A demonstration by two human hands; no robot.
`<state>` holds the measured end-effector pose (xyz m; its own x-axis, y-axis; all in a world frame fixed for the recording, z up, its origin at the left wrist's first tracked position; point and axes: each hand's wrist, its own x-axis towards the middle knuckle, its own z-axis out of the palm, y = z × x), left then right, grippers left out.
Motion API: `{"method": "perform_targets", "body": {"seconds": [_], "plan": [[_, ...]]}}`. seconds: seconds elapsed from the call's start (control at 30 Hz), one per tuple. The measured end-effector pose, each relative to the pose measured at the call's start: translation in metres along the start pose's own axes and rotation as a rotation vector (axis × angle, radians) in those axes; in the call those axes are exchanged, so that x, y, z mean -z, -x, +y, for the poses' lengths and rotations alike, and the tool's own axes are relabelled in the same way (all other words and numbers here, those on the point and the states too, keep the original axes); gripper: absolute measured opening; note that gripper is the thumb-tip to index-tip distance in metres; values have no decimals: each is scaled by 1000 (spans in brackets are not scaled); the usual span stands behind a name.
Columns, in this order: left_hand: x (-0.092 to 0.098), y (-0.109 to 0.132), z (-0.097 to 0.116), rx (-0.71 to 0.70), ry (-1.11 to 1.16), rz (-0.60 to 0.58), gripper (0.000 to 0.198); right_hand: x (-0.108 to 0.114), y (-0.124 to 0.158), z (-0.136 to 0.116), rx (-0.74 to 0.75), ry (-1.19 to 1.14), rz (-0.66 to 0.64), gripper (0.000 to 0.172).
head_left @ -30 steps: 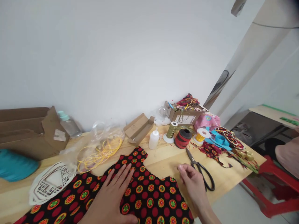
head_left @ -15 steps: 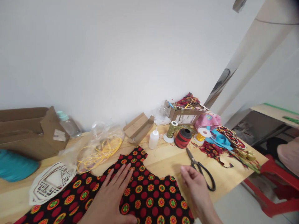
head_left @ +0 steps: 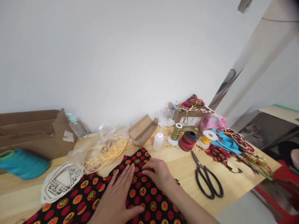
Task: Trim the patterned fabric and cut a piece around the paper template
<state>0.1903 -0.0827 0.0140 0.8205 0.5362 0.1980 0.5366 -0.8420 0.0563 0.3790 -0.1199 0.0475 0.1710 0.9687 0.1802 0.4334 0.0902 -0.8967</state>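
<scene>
A black cloth (head_left: 153, 194) with red dots and orange and green flower rounds covers the near middle of the table. My left hand (head_left: 118, 193) lies flat on it, fingers stretched out and thumb spread to the right. Over the cloth's upper right part, beside its cut edge, is my right hand (head_left: 157, 174). Its fingers are loosely bent, with their tips at the cloth and a small gap between them; no held thing shows. To the right of that arm, black-handled scissors (head_left: 205, 179) lie on the bare wood, blades toward the wall.
Behind the cloth stand a white squeeze bottle (head_left: 158, 141), a small open carton (head_left: 143, 130) and a red-black spool (head_left: 188, 140). Yellow cord (head_left: 106, 155), a cut-out white template (head_left: 62, 182) and a teal thread cone (head_left: 24, 163) lie left. Cloth scraps (head_left: 219, 152) lie right.
My right hand has moved left from beside the scissors onto the cloth, leaving the scissors in full view. My left hand stays flat on the cloth. The view has shifted slightly left.
</scene>
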Motion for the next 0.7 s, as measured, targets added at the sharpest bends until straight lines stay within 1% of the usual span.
{"method": "perform_targets", "body": {"seconds": [0.1,0.17,0.23,0.3,0.33,0.4,0.47,0.53,0.6,0.7], "plan": [[-2,1,-1,9,27,9,100,-12,-9,5,-21,-31,16,11],[-2,1,-1,14,46,-5,100,-10,-10,8,-73,-74,77,7],[-1,1,-2,20,60,-28,100,2,-8,10,-147,-126,171,15],[0,1,-2,26,68,-46,100,20,-2,13,-218,-171,270,28],[1,1,-1,26,70,-50,100,30,2,14,-241,-185,311,31],[2,1,-1,23,68,-49,99,46,15,14,-271,-198,350,33],[2,1,-1,19,55,-40,98,55,29,12,-278,-191,329,30],[1,1,-1,16,37,-23,98,55,43,9,-273,-178,268,25],[0,1,-2,7,22,-5,97,48,53,6,-252,-145,175,18],[-1,1,-2,-16,12,17,95,35,61,5,-207,-12,44,11]]}}
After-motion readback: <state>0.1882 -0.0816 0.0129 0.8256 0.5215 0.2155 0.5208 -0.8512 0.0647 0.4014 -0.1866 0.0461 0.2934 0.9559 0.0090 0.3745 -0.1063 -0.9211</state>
